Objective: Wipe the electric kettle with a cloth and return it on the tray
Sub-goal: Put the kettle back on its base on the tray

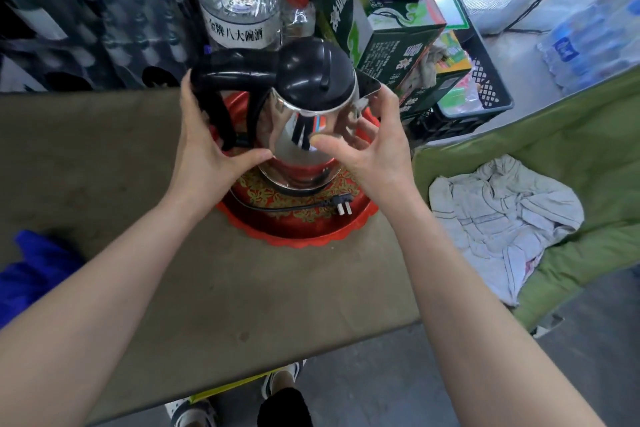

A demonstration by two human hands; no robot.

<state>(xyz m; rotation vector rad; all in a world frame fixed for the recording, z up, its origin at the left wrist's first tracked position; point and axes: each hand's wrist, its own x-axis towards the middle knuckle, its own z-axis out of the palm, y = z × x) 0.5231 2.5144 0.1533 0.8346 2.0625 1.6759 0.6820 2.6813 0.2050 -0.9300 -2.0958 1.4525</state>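
Observation:
A steel electric kettle (304, 135) with a black lid and black handle stands on a round red tray (298, 239) with a gold flower pattern, near the table's far edge. My left hand (204, 146) cups the handle from the left, fingers curled behind it and thumb reaching to the kettle's base. My right hand (374, 149) is spread beside the kettle's right side, fingers by the spout, thumb hovering in front of the shiny body. A white striped cloth (502, 218) lies crumpled on a green seat to the right, away from both hands.
The kettle's black cord and plug (341, 206) lie on the tray's front. Large clear bottles with orange caps (239, 7) and green boxes (391, 45) crowd just behind the brown table (138, 218). A black crate (485, 80) stands at the back right. Blue fabric (31, 270) lies at the left.

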